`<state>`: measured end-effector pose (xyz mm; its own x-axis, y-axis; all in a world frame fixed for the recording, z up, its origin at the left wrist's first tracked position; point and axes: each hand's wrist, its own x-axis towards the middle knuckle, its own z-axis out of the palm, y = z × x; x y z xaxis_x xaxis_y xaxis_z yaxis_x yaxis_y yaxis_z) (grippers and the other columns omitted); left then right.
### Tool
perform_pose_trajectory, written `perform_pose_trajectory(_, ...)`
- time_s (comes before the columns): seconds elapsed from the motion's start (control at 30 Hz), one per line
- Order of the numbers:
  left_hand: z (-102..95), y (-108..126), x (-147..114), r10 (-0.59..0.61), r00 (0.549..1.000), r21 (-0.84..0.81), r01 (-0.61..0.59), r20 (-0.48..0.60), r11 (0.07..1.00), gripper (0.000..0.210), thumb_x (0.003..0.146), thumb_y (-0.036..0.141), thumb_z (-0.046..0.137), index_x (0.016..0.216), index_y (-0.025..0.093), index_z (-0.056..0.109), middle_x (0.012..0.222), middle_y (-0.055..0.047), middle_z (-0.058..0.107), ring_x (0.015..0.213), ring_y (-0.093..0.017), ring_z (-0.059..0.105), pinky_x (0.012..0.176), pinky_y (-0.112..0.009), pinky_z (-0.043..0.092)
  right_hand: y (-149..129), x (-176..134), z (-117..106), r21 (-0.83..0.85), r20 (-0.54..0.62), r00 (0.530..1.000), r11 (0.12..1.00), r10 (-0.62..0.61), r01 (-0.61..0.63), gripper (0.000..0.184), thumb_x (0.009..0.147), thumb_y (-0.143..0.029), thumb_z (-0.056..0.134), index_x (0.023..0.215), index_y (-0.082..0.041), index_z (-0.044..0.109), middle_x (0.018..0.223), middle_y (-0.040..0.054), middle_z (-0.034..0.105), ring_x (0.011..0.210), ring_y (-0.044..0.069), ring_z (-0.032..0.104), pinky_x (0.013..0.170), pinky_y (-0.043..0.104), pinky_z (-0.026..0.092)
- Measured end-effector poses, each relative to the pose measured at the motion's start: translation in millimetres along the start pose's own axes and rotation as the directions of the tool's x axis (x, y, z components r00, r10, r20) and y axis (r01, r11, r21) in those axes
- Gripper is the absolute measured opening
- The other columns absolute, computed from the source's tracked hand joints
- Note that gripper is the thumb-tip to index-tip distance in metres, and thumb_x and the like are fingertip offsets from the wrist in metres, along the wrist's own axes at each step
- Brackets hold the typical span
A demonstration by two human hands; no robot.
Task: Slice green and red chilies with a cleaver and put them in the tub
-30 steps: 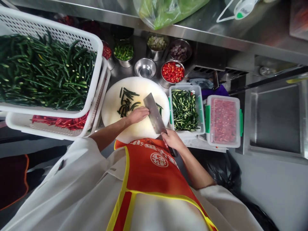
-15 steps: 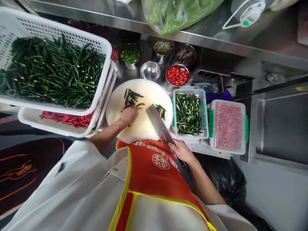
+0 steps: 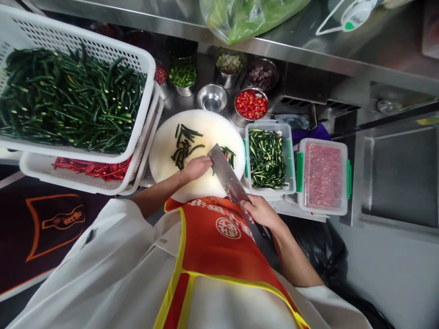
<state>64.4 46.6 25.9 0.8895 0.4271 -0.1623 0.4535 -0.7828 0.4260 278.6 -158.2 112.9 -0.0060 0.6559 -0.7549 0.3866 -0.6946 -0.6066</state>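
My right hand (image 3: 259, 210) grips the handle of a cleaver (image 3: 226, 176), its broad blade slanting up over the right part of a round white cutting board (image 3: 161, 151). Close against the blade's left side is my left hand (image 3: 197, 167), fingers bent and pressed down on a green chili (image 3: 213, 171), of which only a small end shows. Whole green chilies (image 3: 181, 153) lie loosely heaped on the board's left half. To the right of the blade sit cut chili pieces (image 3: 229, 154), mostly green with some red.
A white basket of green chilies (image 3: 146, 114) stands at left on another basket (image 3: 113, 187) with red chilies. Right of the board are a tub of cut green chilies (image 3: 269, 160) and a lidded tub (image 3: 324, 176). Behind stand metal bowls, one with red pieces (image 3: 251, 104).
My left hand has moved right from the chili heap to beside the cleaver blade. The cleaver and my right hand have stayed nearly in place.
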Motion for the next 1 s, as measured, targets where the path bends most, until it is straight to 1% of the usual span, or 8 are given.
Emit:
perform_pose_trajectory(0.2,4.7,-5,0,0.021,0.999,-0.016,-0.021,-0.024,1.0,0.031,0.099,0.021,0.036,0.096,0.018,0.067,0.104,-0.006,0.065,0.1,-0.017,0.058,0.09,-0.028,0.048,-1,8,-2,-0.081,0.009,1.0,0.997,-0.014,0.014,0.018,0.088,-0.036,0.046,0.075,-0.023,0.046,0.053,-0.005,0.054,0.039,0.014,0.054,0.041,0.024,0.039)
perform_pose_trajectory(0.43,2.6,-8,1,0.01,0.996,-0.055,-0.015,-0.091,0.998,0.029,0.1,0.024,0.038,0.1,0.018,0.067,0.109,-0.006,0.065,0.103,-0.017,0.059,0.091,-0.027,0.048,-6,38,18,-0.06,-0.119,0.985,0.991,-0.128,0.122,0.021,0.09,-0.037,0.042,0.073,-0.025,0.043,0.046,-0.0054,0.052,0.038,0.015,0.055,0.046,0.025,0.042)
perform_pose_trajectory(0.5,-4.5,-15,3,-0.1,0.982,-0.035,0.095,-0.162,0.995,0.029,0.1,0.025,0.039,0.097,0.017,0.067,0.105,-0.008,0.065,0.101,-0.018,0.059,0.09,-0.028,0.048,-3,32,14,-0.053,-0.128,0.982,0.99,-0.137,0.131,0.022,0.09,-0.038,0.042,0.072,-0.025,0.043,0.046,-0.0059,0.052,0.04,0.015,0.055,0.047,0.025,0.043)
perform_pose_trajectory(0.6,-16.6,-28,9,-0.349,0.903,0.017,0.364,-0.252,0.931,0.026,0.098,0.026,0.042,0.099,0.015,0.066,0.105,-0.012,0.063,0.098,-0.021,0.061,0.085,-0.032,0.049,4,14,4,-0.099,-0.096,0.985,0.986,-0.146,0.137,0.022,0.091,-0.038,0.042,0.074,-0.024,0.045,0.047,-0.0063,0.052,0.04,0.015,0.055,0.049,0.025,0.043)
perform_pose_trajectory(0.67,-22.9,-36,13,-0.47,0.853,0.038,0.49,-0.229,0.871,0.023,0.096,0.025,0.046,0.102,0.015,0.066,0.107,-0.013,0.064,0.094,-0.023,0.064,0.08,-0.033,0.049,11,4,1,-0.125,-0.027,0.991,0.984,-0.135,0.13,0.022,0.09,-0.039,0.043,0.075,-0.024,0.047,0.049,-0.0056,0.054,0.04,0.015,0.053,0.049,0.025,0.042)
perform_pose_trajectory(0.73,-26.4,-40,16,-0.508,0.844,0.056,0.523,-0.172,0.85,0.022,0.094,0.022,0.047,0.102,0.015,0.067,0.105,-0.014,0.064,0.089,-0.023,0.065,0.077,-0.033,0.049,18,0,2,-0.116,0.021,0.993,0.987,-0.114,0.115,0.022,0.089,-0.039,0.044,0.074,-0.024,0.048,0.053,-0.0047,0.056,0.041,0.014,0.053,0.047,0.025,0.041)
perform_pose_trajectory(0.87,-24.0,-35,16,-0.4,0.908,0.057,0.409,-0.124,0.911,0.023,0.092,0.016,0.046,0.101,0.015,0.068,0.101,-0.012,0.065,0.089,-0.022,0.065,0.078,-0.032,0.05,30,7,9,0.01,-0.033,0.997,0.998,-0.063,0.064,0.024,0.088,-0.041,0.043,0.071,-0.024,0.043,0.052,-0.0057,0.052,0.041,0.015,0.053,0.043,0.025,0.041)
perform_pose_trajectory(1.0,-10.0,-21,5,-0.04,0.998,-0.018,0.039,-0.049,0.999,0.028,0.093,0.013,0.044,0.099,0.016,0.071,0.1,-0.009,0.066,0.097,-0.02,0.061,0.089,-0.032,0.049,27,15,9,0.054,-0.088,0.995,0.997,-0.051,0.056,0.024,0.089,-0.04,0.044,0.071,-0.024,0.041,0.051,-0.0069,0.05,0.04,0.013,0.053,0.042,0.024,0.041)
